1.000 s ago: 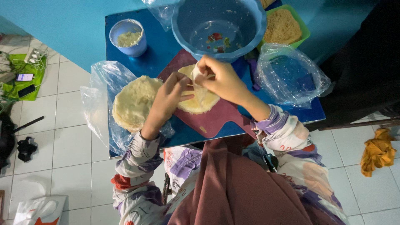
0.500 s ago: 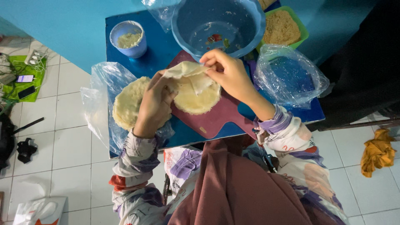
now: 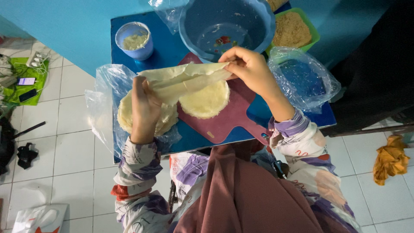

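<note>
Both hands, left hand (image 3: 145, 108) and right hand (image 3: 249, 69), pinch a thin pale wrapper (image 3: 183, 80) stretched above the maroon cutting board (image 3: 224, 123) mid-table. One round wrapper (image 3: 205, 101) lies on the board, unfilled; a stack (image 3: 125, 116) waits at the table's left edge.

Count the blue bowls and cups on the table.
2. A big blue basin sits at the table's far edge, above the right hand. A small blue cup holding pale filling stands at the far left corner. None seem hidden.
</note>
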